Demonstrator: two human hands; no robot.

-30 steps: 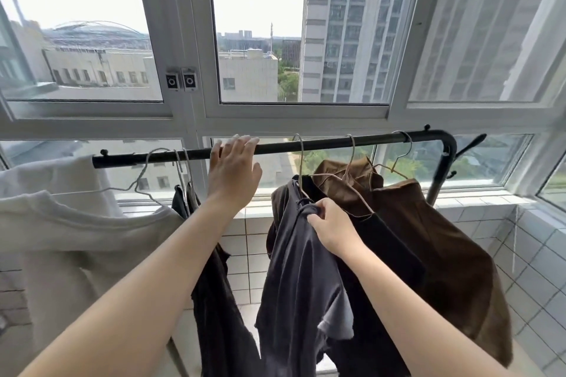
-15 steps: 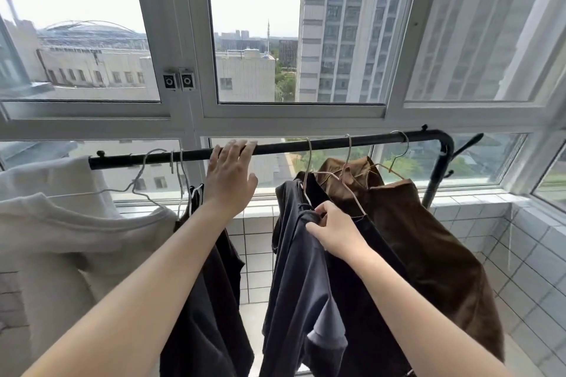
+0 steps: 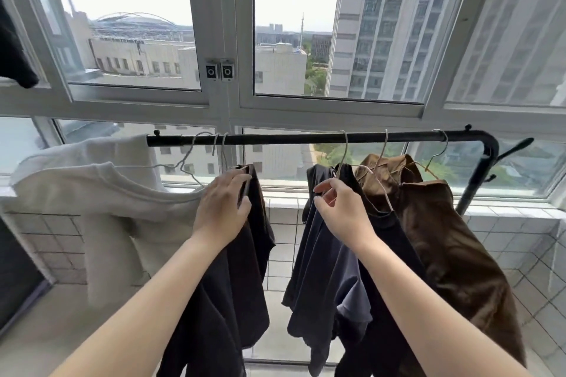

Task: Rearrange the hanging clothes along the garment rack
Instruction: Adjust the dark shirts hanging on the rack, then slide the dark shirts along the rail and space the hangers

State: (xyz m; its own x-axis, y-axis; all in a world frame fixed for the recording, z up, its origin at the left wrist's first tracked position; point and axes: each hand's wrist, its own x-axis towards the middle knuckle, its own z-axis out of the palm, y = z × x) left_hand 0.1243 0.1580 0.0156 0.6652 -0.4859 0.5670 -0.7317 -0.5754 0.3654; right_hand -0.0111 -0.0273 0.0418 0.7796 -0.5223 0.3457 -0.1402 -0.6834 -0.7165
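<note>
Below the black rail (image 3: 306,138), both forearms reaching up: left hand (image 3: 223,207) gripping the black garment (image 3: 242,269) at its hanger top, right hand (image 3: 343,211) pinching the navy shirt (image 3: 321,269) collar; brown jacket (image 3: 453,248) hanging rightmost.

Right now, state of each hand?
Left hand: closed on the top of the black garment, below the rack bar.
Right hand: fingers pinching the collar of the navy shirt by its hanger.

On the rack bar (image 3: 306,138), one garment (image 3: 92,193) hangs at nine o'clock, another (image 3: 257,223) at centre, three more (image 3: 428,223) at three o'clock.
</note>
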